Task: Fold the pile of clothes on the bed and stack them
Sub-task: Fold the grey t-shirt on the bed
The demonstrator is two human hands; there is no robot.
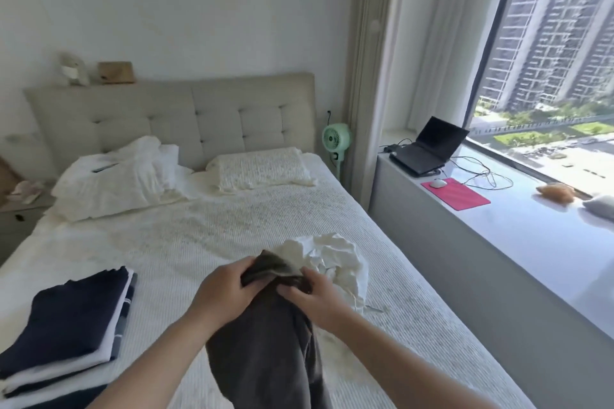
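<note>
Left hand [223, 289]: low centre of the frame, fingers curled round the top edge of the dark grey garment [265, 342], thumb on top.
Right hand [314, 296]: just right of the left, pinching the same edge, fingers bent over the cloth.
Dark grey garment: gripped at its upper end by both hands, hanging down between the forearms toward the bottom edge of the frame, above the bed [186, 242].
White garment [329, 259]: crumpled, unfolded, on the bed just behind and right of the hands, touching the grey cloth's top edge.
Folded stack [66, 335]: lower left of the frame, on the bed, navy piece on top, white and striped layers beneath.
Pillows [262, 168]: upper middle, against the tufted headboard [172, 116].
Green fan [336, 138]: right of the headboard, standing on the floor.
Window ledge [498, 242]: right side, bearing an open laptop [427, 146], a white mouse [438, 183] on a pink mat [457, 194], and loose cables.
</note>
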